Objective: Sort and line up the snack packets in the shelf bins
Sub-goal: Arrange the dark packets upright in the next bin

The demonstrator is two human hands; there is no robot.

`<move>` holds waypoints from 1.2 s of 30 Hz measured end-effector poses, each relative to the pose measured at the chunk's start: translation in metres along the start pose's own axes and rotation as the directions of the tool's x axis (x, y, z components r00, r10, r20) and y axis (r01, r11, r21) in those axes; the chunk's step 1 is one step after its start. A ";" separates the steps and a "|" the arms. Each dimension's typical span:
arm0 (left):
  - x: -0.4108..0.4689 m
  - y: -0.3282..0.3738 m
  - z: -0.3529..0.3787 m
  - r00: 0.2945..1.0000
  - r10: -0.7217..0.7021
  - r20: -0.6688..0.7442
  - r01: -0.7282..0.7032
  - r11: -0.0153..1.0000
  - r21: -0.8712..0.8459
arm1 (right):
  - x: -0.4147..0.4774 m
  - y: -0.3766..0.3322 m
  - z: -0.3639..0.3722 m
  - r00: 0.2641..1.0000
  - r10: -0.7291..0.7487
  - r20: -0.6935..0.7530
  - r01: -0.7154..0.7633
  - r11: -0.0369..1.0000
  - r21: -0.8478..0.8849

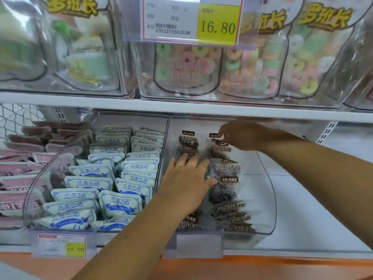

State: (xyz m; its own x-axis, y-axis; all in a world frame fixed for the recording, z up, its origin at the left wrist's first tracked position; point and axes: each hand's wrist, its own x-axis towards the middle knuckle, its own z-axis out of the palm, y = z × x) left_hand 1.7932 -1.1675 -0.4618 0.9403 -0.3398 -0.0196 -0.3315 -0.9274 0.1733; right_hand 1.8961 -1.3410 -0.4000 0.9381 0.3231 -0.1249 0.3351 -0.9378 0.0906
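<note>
Sorting is looking roughly halfway: blue-and-white packets [90, 182] are lying in tidy rows next door, but dark plum packets [228, 168] in the clear bin [262, 199] are straggling near the front. Left hand [187, 178] is pressing flat on them; right hand [238, 136] is pinching a rear packet [219, 147].

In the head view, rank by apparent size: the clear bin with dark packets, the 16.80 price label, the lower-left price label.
1. clear bin
2. 16.80 price label
3. lower-left price label
True label sizes stay unsure: camera distance differs.

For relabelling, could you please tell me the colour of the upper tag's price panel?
Rectangular price panel: yellow, head view.
</note>
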 end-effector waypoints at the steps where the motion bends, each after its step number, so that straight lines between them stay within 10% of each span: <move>1: 0.000 0.000 0.000 1.000 -0.004 0.004 0.004 1.000 -0.002 | 0.008 -0.001 0.005 1.000 0.002 0.001 -0.002 0.999 -0.048; 10: 0.004 0.001 0.001 0.994 -0.090 -0.057 0.088 0.995 -0.038 | 0.030 0.005 0.021 0.999 0.035 0.009 -0.031 0.965 -0.261; 17: -0.001 0.001 -0.003 0.996 -0.084 -0.020 0.084 0.996 -0.005 | -0.043 -0.014 -0.014 0.992 -0.123 -0.025 0.125 0.961 0.248; 25: -0.009 0.002 -0.008 0.994 0.039 -0.103 -0.057 0.982 -0.179 | -0.051 -0.025 0.016 0.993 -0.099 0.056 0.106 0.986 -0.125; 36: 0.004 0.016 0.003 0.990 -0.062 -0.126 0.060 0.998 -0.019 | -0.029 -0.020 0.020 1.000 -0.012 0.027 0.018 0.974 -0.227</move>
State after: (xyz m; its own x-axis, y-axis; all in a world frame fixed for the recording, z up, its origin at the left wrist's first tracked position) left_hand 1.7917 -1.1841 -0.4620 0.9613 -0.2591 0.0940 -0.2728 -0.9430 0.1906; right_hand 1.8605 -1.3338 -0.4180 0.9312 0.3309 -0.1529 0.3631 -0.8787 0.3099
